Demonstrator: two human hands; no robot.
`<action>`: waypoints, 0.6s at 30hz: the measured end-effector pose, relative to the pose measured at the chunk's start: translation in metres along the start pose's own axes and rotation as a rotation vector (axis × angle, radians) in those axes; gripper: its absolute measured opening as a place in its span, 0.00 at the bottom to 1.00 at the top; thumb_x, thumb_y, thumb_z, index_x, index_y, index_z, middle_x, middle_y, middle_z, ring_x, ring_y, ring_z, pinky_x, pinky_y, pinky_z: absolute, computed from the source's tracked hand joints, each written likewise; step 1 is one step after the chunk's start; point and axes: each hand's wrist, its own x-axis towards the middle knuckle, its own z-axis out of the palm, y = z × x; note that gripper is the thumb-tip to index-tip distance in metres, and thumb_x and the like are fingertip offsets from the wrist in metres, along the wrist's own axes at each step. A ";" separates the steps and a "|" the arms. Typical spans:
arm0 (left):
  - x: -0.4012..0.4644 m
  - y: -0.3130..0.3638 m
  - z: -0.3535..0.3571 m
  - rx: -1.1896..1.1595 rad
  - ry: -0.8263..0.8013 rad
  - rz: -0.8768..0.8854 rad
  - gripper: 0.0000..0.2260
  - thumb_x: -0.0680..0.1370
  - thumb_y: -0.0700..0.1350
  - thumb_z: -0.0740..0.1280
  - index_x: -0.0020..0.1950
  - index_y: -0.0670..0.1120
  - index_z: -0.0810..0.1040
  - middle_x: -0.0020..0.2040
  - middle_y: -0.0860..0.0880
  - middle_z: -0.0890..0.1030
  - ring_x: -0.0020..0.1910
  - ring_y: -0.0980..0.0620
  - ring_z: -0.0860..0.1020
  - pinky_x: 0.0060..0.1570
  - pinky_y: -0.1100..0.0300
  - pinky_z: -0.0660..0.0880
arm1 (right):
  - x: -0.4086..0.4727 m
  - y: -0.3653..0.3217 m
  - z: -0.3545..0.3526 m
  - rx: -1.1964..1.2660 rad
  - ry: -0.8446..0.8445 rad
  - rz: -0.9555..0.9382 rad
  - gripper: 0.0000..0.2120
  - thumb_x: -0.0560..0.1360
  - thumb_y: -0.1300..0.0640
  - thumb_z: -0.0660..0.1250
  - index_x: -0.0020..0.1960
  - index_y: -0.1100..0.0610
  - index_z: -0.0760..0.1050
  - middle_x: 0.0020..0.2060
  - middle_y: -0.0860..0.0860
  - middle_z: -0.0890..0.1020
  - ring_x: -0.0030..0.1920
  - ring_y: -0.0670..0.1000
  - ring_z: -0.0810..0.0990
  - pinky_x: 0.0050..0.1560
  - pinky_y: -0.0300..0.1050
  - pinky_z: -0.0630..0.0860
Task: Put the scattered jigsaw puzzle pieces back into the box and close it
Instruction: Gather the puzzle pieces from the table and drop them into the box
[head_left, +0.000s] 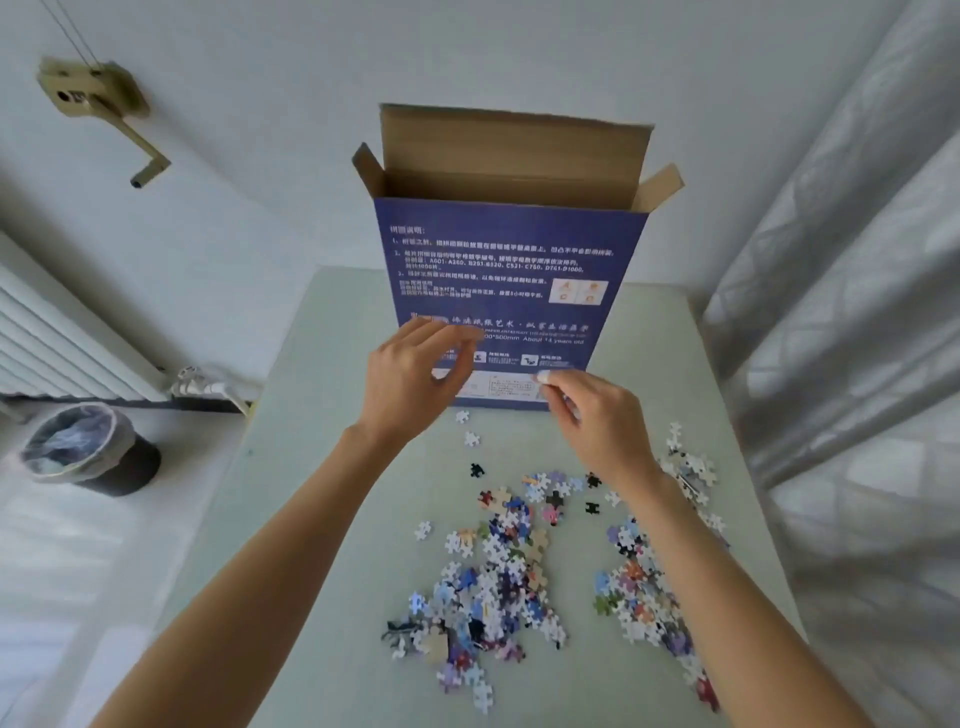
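Both hands (410, 379) (597, 415) raised before the upright open box (509, 260), puzzle pieces (493, 587) scattered below.

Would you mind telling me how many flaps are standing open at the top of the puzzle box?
3: a tall back flap, a small flap at the left end and one at the right end of the box. A front flap may be hidden.
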 end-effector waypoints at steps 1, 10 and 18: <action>-0.020 0.001 0.009 -0.023 -0.044 -0.057 0.06 0.75 0.44 0.67 0.48 0.46 0.82 0.44 0.51 0.84 0.42 0.52 0.80 0.38 0.62 0.76 | -0.023 0.005 0.010 0.002 -0.079 0.058 0.07 0.73 0.62 0.68 0.51 0.58 0.80 0.44 0.50 0.84 0.40 0.49 0.83 0.35 0.40 0.78; -0.132 -0.031 0.077 0.003 -0.783 -0.495 0.21 0.78 0.48 0.64 0.71 0.53 0.66 0.68 0.48 0.72 0.65 0.48 0.71 0.62 0.53 0.69 | -0.112 0.066 0.070 -0.056 -0.719 0.599 0.25 0.78 0.54 0.61 0.72 0.60 0.61 0.71 0.57 0.62 0.71 0.56 0.60 0.70 0.50 0.61; -0.118 -0.072 0.149 0.138 -0.985 -0.487 0.31 0.79 0.55 0.60 0.77 0.47 0.52 0.77 0.47 0.51 0.76 0.45 0.51 0.71 0.49 0.56 | -0.119 0.088 0.092 -0.143 -0.875 0.722 0.31 0.80 0.48 0.55 0.76 0.59 0.48 0.75 0.60 0.45 0.75 0.60 0.43 0.73 0.52 0.43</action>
